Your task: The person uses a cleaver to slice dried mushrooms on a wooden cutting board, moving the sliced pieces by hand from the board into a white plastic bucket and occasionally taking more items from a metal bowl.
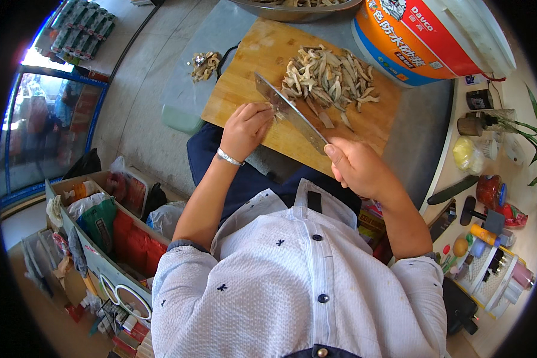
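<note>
My right hand (358, 167) is wrapped round the handle of a kitchen cleaver (292, 113), its blade slanting up and left over the wooden cutting board (244, 77). Left of the blade, my left hand (249, 128) is closed in a pinch at the board's near edge. A small pale mushroom piece (277, 113) shows at its fingertips, partly hidden by them. Beyond the cleaver lies a heap of sliced greyish-brown mushrooms (328, 77), with a few loose slices next to the blade. A little pile of mushroom trimmings (205, 66) sits off the board's left side.
At the far edge stands a metal basin (298, 11) with more mushrooms. A large orange, red and blue bucket (423, 42) rises at the far right. Jars, a plant and small goods crowd the counter (441, 197) on the right. Divided boxes (125, 215) hold bags at left.
</note>
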{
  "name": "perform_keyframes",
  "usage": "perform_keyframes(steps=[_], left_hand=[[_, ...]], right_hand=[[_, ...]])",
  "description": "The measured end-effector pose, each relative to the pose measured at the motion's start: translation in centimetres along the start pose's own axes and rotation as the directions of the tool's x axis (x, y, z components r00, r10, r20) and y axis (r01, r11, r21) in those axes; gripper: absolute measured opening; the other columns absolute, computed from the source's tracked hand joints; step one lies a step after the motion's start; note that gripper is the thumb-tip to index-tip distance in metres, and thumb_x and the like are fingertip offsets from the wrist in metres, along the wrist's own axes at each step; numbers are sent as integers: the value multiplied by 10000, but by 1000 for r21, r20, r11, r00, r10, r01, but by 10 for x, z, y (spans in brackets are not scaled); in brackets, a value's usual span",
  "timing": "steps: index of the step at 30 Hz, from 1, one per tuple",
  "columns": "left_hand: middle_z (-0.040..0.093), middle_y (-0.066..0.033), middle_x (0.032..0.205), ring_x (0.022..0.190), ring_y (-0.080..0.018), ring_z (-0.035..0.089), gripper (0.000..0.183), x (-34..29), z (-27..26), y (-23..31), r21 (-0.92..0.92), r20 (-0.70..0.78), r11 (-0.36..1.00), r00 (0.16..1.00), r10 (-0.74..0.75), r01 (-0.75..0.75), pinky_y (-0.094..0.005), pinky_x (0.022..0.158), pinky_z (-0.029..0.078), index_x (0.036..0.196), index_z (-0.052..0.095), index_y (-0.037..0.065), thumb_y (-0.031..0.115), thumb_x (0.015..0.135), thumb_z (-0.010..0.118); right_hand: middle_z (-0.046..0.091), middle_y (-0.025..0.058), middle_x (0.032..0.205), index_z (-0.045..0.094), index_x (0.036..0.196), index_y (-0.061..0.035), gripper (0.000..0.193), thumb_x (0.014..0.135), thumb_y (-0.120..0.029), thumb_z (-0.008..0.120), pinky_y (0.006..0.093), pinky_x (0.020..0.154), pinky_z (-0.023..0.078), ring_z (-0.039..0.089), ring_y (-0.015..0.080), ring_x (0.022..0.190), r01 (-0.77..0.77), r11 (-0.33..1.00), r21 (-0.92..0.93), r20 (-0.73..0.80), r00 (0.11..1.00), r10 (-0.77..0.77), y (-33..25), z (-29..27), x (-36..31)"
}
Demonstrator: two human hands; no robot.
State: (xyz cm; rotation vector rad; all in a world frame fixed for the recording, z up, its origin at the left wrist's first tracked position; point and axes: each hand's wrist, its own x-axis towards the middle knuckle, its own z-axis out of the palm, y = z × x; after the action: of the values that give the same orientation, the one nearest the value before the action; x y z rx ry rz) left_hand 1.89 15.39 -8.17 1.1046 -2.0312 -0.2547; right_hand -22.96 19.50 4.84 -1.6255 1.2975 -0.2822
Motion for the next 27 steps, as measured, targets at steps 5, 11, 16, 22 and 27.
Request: perform_keyframes(steps=[5, 11, 16, 22, 27], left_hand=[[644, -70, 965, 863, -270, 617, 155, 4, 5, 3, 34, 16, 999, 999, -35, 35, -357, 763, 505, 900, 698, 55, 56, 746, 706], [649, -66, 948, 859, -263, 618, 141, 6, 5, 0, 19, 42, 999, 999, -33, 32, -358, 765, 501, 885, 694, 57, 63, 744, 708], [657, -63, 937, 853, -256, 621, 114, 5, 7, 2, 39, 35, 998, 998, -45, 43, -351, 761, 501, 850, 685, 57, 63, 738, 706], [662, -66, 946, 855, -252, 624, 108, 5, 7, -1, 37, 65, 999, 997, -41, 39, -349, 759, 501, 840, 683, 57, 68, 736, 707], [667, -77, 947, 860, -266, 626, 77, 10, 2, 2, -3, 83, 999, 996, -33, 34, -353, 776, 502, 838, 680, 43, 70, 766, 691]], right_hand=[[570, 255, 710, 535, 831, 16, 290, 964, -232, 465, 478, 603, 421, 564, 441, 684, 38, 998, -48, 7, 999, -38, 6, 2, 6], [572, 259, 705, 534, 831, 20, 283, 963, -222, 469, 479, 591, 416, 566, 437, 666, 11, 999, -38, 29, 1000, -10, 6, 1, 12], [566, 252, 679, 524, 815, 25, 299, 971, -221, 456, 466, 574, 422, 561, 430, 630, 39, 999, -8, 42, 998, -38, 6, 1, 15], [554, 212, 630, 512, 796, 19, 334, 985, -248, 444, 433, 566, 439, 552, 386, 576, -182, 974, 134, 135, 977, 164, -4, 1, 20], [544, 199, 610, 509, 803, 12, 333, 985, -260, 445, 439, 570, 435, 562, 370, 582, 21, 1000, 22, -87, 996, -19, 15, 12, 33]])
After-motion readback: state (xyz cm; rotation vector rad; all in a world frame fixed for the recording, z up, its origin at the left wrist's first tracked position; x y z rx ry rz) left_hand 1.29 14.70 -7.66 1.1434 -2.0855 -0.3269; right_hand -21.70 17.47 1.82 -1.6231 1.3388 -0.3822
